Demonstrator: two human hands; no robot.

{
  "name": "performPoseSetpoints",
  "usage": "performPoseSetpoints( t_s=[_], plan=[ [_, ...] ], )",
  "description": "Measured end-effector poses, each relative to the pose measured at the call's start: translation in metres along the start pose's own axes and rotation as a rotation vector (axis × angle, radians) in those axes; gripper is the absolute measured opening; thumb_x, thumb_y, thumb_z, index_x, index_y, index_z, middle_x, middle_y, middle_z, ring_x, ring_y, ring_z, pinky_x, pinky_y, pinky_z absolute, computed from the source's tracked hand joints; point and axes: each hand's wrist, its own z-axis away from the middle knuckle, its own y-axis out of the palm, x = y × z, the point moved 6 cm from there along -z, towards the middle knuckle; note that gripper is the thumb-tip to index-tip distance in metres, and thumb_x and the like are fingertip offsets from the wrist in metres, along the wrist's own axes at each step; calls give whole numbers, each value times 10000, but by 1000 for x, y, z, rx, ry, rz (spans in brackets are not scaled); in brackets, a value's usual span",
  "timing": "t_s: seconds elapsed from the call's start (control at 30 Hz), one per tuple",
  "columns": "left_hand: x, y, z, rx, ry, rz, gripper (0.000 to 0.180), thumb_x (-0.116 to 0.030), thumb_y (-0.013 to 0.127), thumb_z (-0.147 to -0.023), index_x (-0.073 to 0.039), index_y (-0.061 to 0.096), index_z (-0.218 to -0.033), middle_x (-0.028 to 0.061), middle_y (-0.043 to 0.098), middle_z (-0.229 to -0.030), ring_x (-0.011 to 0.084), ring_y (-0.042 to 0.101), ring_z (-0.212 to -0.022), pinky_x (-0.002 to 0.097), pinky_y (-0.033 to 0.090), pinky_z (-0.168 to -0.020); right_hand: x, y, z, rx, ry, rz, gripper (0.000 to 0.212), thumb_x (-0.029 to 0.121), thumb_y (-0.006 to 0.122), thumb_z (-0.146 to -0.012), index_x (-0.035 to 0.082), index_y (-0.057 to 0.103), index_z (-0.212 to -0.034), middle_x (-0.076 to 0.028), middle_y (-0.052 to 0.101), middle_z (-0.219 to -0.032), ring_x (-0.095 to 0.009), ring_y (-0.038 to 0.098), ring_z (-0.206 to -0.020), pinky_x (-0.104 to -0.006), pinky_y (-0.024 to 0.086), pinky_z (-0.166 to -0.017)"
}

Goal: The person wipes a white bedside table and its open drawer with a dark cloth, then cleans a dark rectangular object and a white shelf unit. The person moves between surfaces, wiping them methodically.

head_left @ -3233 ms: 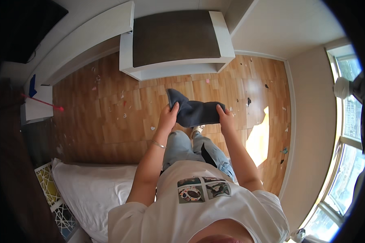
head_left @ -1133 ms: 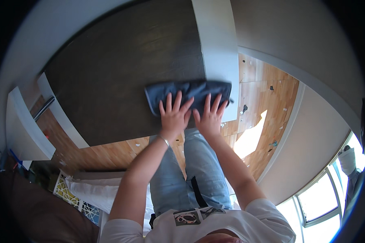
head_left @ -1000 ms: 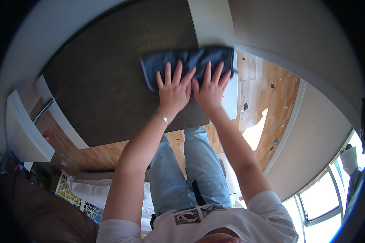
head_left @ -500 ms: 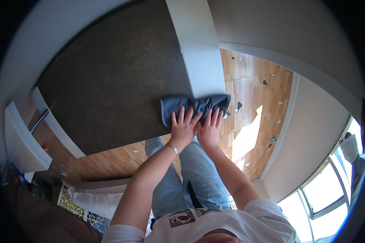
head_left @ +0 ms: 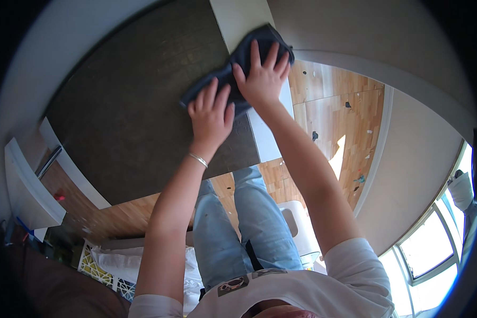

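A dark blue-grey cloth (head_left: 243,55) lies on the right part of a table (head_left: 138,100), slanting across the seam between the dark panel of its top and the white border strip (head_left: 267,138). The cloth's right end is at the table's right edge, well away from the near right corner; its left end lies on the dark panel, nearer the near edge. Soft folds run through it.

The right hand (head_left: 264,84) lies palm down on the cloth's right half, fingers straight and spread, thumb held out to the left. The left hand (head_left: 211,121) has its fingertips on the cloth's left half, fingers slightly bent and a little apart, thumb stretched forward; motion blurs it, and I cannot tell whether its heel touches the panel. Neither hand pinches the cloth. A silver bracelet (head_left: 199,159) circles the left wrist.

Below the table's near edge show the person's light blue jeans (head_left: 267,222), with a white plastic object (head_left: 305,233) just beside the right leg. Past the right edge, dark and pale scraps (head_left: 347,105) dot the wood-plank floor (head_left: 323,87), where a patch of sunlight (head_left: 338,158) falls.
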Motion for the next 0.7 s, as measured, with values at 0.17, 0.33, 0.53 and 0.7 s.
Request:
performPoseSetpoints(
  t_s=[0.17,0.33,0.53,0.7],
  plan=[
    [1,-2,-33,1,21,-159,533,-338,609,-896,-160,507,-1387,133,416,-1485,353,391,-1351,546,295,-1046,3,-1,-28,-105,-4,28,732,565,576,-835,169,453,-1439,-258,365,-1453,-513,392,-1232,-577,306,-1025],
    [-30,27,1,133,86,-171,587,-390,615,-873,-252,474,-1426,148,351,-1529,375,338,-1382,602,250,-1070,-42,-6,28,94,299,-48,733,499,587,-846,143,403,-1459,-210,514,-1315,-420,529,-1107,-506,398,-953],
    [-91,59,63,379,292,5,576,-372,619,-878,-306,467,-1430,66,374,-1528,293,340,-1393,563,245,-1100,-128,-23,176,280,701,-293,419,365,505,-950,40,584,-1204,-238,658,-1019,-437,623,-932,-516,495,-793],
    [-106,67,105,435,361,-3,578,-413,630,-877,-345,465,-1426,18,350,-1547,229,331,-1397,530,217,-1117,-142,-31,225,304,888,-454,436,381,449,-981,-2,620,-1100,-266,667,-969,-450,634,-870,-538,489,-759]
  ],
)
